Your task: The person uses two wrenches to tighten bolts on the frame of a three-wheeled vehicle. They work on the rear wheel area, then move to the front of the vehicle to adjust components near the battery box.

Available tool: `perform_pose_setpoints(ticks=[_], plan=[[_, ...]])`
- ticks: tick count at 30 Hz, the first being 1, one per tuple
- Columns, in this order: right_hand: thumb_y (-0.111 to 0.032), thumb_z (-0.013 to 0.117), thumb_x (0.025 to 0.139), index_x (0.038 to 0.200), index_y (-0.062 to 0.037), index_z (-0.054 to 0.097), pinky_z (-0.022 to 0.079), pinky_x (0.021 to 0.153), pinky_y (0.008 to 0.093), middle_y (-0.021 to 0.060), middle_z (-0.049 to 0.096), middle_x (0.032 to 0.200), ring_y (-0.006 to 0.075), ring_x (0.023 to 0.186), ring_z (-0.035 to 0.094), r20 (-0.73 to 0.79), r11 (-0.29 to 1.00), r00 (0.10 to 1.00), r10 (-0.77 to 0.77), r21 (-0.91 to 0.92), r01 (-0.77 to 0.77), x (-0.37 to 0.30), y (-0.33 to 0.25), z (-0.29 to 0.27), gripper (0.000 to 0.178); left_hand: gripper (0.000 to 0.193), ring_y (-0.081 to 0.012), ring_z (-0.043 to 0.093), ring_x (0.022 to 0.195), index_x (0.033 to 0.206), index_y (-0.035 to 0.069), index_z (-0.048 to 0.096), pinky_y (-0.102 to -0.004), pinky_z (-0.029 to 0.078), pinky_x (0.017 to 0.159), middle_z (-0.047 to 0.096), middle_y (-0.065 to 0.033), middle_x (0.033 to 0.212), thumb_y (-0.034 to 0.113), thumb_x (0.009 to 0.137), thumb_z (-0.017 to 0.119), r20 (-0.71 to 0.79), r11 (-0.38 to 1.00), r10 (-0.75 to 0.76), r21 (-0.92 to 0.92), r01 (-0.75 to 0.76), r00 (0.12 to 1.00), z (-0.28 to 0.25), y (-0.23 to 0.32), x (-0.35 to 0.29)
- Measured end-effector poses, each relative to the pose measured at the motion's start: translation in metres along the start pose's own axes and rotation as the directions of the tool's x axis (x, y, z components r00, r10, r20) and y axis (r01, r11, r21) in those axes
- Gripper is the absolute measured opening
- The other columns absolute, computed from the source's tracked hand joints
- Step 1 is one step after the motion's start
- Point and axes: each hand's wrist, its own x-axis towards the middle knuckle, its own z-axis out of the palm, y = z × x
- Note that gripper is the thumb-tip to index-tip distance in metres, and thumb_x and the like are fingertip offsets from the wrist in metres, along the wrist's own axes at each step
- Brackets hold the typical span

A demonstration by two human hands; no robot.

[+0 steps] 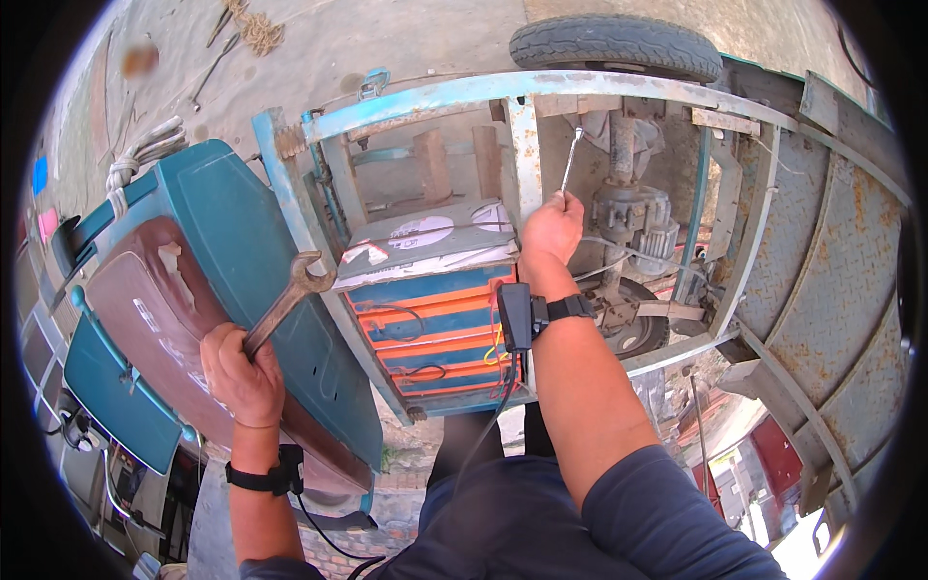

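Observation:
My left hand [242,375] is closed round the handle of a large, rusty open-end wrench [290,302], its jaw pointing up and right over the teal seat box. Reaching over the vehicle's frame, my right hand [553,230] grips a slim, shiny wrench [573,159] by its lower end. The far end of that wrench is near the rear axle [623,145]; whether it touches anything there I cannot tell. Just right of my right hand sits the grey axle gear housing [633,217]. Both wrists wear black straps with small cabled devices.
Teal metal rails [425,97] frame the open chassis. Orange-and-blue batteries [435,333] sit below a grey board [425,237]. A brown seat [145,290] lies left; a tire [614,46] stands beyond the far rail. A rusty cargo bed [822,251] rises at right. Rope [259,34] lies on the ground.

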Motion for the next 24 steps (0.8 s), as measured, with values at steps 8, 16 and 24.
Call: perform_pose_setpoints(ticks=[8, 16, 24], plan=[[-0.038, 0.044, 0.105, 0.137, -0.0138, 0.06, 0.048, 0.1, 0.0476, 0.0181, 0.07, 0.127, 0.0389, 0.119, 0.065, 0.027, 0.998, 1.0, 0.013, -0.055, -0.011, 0.0, 0.001, -0.001, 0.043, 0.023, -0.0376, 0.062, 0.087, 0.102, 0.003, 0.056, -0.0453, 0.052, 0.078, 0.063, -0.0163, 0.1, 0.015, 0.092, 0.073, -0.008, 1.0, -0.004, 0.0, 0.004, 1.0, 0.0, 0.001, 0.0], [-0.035, 0.043, 0.106, 0.136, -0.0075, 0.059, 0.05, 0.099, 0.0472, 0.0213, 0.068, 0.129, 0.0396, 0.12, 0.064, 0.091, 0.997, 0.996, -0.007, 0.082, 0.0, -0.001, 0.005, -0.005, 0.044, 0.025, -0.0377, 0.062, 0.087, 0.103, 0.004, 0.055, -0.0457, 0.052, 0.078, 0.063, -0.0159, 0.098, 0.017, 0.092, 0.074, -0.067, 0.999, 0.039, 0.016, -0.038, 0.997, 0.005, -0.001, -0.002], [-0.029, 0.048, 0.107, 0.132, -0.0048, 0.06, 0.051, 0.093, 0.0431, 0.0167, 0.069, 0.121, 0.0304, 0.108, 0.066, 0.129, 0.935, 0.99, -0.054, 0.354, 0.004, 0.003, 0.011, -0.019, 0.036, 0.025, -0.0361, 0.062, 0.091, 0.102, 0.005, 0.055, -0.0438, 0.051, 0.081, 0.062, -0.0124, 0.1, 0.014, 0.09, 0.075, -0.13, 0.998, 0.028, 0.055, -0.021, 0.991, 0.01, -0.002, -0.004]])
